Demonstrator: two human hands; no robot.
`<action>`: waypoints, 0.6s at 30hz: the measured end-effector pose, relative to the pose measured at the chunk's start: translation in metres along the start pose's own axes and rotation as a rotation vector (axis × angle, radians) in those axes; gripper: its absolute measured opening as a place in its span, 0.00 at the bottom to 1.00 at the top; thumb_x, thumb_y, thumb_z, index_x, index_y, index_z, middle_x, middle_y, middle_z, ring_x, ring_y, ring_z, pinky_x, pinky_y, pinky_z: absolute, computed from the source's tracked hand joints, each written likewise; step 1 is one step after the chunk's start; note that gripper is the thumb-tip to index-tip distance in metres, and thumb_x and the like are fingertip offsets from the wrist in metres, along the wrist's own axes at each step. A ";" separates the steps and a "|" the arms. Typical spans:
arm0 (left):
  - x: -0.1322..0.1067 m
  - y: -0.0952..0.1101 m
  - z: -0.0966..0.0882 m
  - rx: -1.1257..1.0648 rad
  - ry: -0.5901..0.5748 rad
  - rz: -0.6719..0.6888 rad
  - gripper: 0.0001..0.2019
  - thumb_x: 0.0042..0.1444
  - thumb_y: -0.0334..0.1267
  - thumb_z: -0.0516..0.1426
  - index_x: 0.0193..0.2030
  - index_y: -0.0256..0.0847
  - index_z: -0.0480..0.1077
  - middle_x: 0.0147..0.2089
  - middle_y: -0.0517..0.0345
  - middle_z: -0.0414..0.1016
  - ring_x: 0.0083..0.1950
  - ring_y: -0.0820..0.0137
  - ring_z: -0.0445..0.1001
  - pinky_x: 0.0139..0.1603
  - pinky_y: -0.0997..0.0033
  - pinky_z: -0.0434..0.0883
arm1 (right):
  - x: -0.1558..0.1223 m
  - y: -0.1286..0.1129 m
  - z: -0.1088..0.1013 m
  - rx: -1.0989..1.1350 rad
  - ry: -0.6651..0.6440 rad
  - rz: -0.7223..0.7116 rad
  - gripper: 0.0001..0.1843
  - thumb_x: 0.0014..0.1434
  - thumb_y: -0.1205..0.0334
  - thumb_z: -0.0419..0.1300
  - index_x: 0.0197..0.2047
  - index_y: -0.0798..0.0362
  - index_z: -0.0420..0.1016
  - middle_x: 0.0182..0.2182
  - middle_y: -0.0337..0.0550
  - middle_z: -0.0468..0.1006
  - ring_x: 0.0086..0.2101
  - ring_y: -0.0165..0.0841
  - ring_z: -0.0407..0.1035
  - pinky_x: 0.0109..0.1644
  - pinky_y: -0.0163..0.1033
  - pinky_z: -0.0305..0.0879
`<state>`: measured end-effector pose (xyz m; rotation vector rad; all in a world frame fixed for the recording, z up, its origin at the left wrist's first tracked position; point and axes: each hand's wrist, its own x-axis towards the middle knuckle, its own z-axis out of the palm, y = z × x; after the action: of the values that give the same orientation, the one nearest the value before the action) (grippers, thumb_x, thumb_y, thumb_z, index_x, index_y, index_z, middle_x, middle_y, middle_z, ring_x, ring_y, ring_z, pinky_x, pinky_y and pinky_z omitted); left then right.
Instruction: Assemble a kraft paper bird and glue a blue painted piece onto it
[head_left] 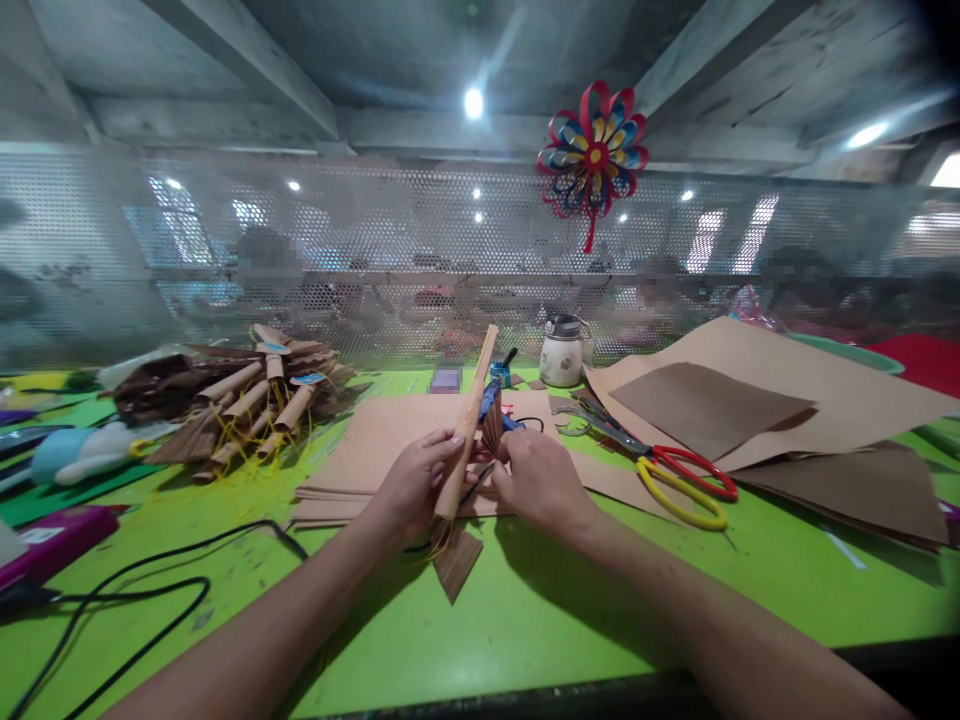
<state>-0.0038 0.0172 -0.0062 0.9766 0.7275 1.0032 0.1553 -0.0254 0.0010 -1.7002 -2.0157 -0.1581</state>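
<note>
My left hand [416, 478] is closed around a rolled tube of tan paper [469, 415], tilted with its far end up. Pleated brown paper [457, 568] and yellow string hang at the tube's near end. Just right of the tube, my right hand [546, 478] is closed on a blue tool [491, 398] that looks like a glue gun, partly hidden by my fingers. More pleated brown paper [492, 432] shows between the hands. Beneath them lies a stack of tan paper sheets [375, 430].
Scissors [679, 480] with red and yellow handles lie right, beside large brown sheets [712, 405]. A lidded jar [562, 352] stands behind. At left are a pile of paper tubes [247, 395], a purple power strip [56, 540] and a black cable [176, 545]. A paper flower [595, 155] hangs above.
</note>
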 end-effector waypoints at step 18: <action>0.003 0.007 0.000 0.057 0.109 0.043 0.06 0.65 0.26 0.55 0.37 0.32 0.72 0.33 0.57 0.77 0.31 0.74 0.77 0.30 0.77 0.75 | 0.032 0.081 -0.020 -0.059 -0.124 0.245 0.15 0.59 0.63 0.58 0.25 0.57 0.81 0.26 0.51 0.81 0.28 0.35 0.71 0.29 0.37 0.52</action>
<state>-0.0047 0.0217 -0.0003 0.9958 0.8321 1.0846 0.2348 0.0129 0.0144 -2.0214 -1.8838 -0.0299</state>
